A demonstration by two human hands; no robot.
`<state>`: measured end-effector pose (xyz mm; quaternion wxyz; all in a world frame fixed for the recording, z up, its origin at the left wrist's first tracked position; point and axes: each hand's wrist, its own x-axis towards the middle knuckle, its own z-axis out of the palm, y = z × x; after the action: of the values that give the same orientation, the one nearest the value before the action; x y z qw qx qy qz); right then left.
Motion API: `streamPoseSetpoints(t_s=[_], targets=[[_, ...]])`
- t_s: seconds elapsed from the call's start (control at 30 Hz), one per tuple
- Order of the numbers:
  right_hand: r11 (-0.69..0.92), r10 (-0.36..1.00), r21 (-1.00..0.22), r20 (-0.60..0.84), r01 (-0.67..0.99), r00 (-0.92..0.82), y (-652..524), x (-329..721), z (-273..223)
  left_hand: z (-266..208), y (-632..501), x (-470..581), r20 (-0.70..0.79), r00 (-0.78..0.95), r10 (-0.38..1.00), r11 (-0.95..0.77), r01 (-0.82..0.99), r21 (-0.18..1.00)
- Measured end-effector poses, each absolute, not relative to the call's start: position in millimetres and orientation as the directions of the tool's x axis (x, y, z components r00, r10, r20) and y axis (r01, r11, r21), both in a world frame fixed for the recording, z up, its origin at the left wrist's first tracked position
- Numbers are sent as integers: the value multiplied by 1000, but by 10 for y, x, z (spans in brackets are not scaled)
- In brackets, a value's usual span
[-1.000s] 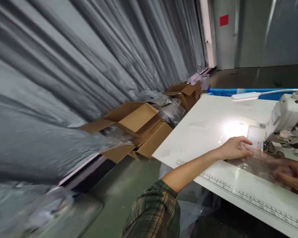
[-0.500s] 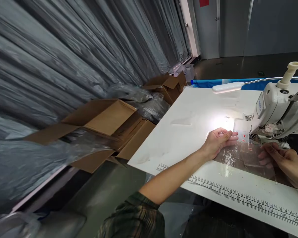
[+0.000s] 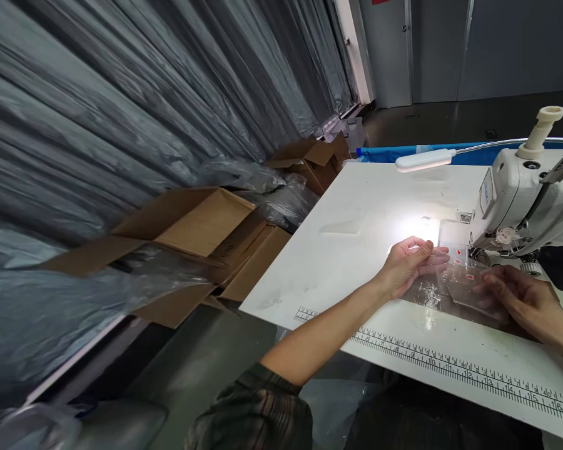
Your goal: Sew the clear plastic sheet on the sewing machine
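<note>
Clear plastic film (image 3: 455, 284), marked with small red spots, is lying flat on the white surface (image 3: 356, 231) just before the needle of the sewing machine (image 3: 520, 200), near the right end. Both hands are pressing it down with open, spread fingers: the left hand (image 3: 410, 262) is holding the film's far-left edge, the right hand (image 3: 520, 299) its near-right part. Feeding under the presser foot seems to be the step in hand; the next move probably calls for an even, straight push. A printed ruler (image 3: 450, 365) is running along the near edge, with bare room leftward. Cardboard boxes (image 3: 206, 231) are sitting on the floor beyond the left edge.
</note>
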<state>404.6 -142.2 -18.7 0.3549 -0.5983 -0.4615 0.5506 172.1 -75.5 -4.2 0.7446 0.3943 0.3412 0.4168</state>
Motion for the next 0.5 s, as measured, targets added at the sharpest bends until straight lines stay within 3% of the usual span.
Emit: streamPoseSetpoints(t_s=[0.13, 0.23, 0.33, 0.4, 0.5], targets=[[-294, 889, -909, -373, 296, -264, -1596, 4034, -5, 141, -898, 1650, -168, 462, 871, 254, -130, 958], [-425, 732, -859, -512, 287, -449, -1889, 4180, 147, 400, -1147, 1547, -240, 660, 712, 255, 75, 964], [-534, 547, -788, -598, 305, -586, -2144, 4377, 250, 596, -1340, 1482, -302, 774, 557, 318, 136, 938], [-541, 571, -782, -611, 308, -549, -2164, 4460, 270, 613, -1339, 1494, -291, 751, 593, 277, 149, 949], [-383, 782, -865, -490, 325, -385, -1931, 4476, 213, 475, -1120, 1579, -213, 619, 756, 90, 223, 971]])
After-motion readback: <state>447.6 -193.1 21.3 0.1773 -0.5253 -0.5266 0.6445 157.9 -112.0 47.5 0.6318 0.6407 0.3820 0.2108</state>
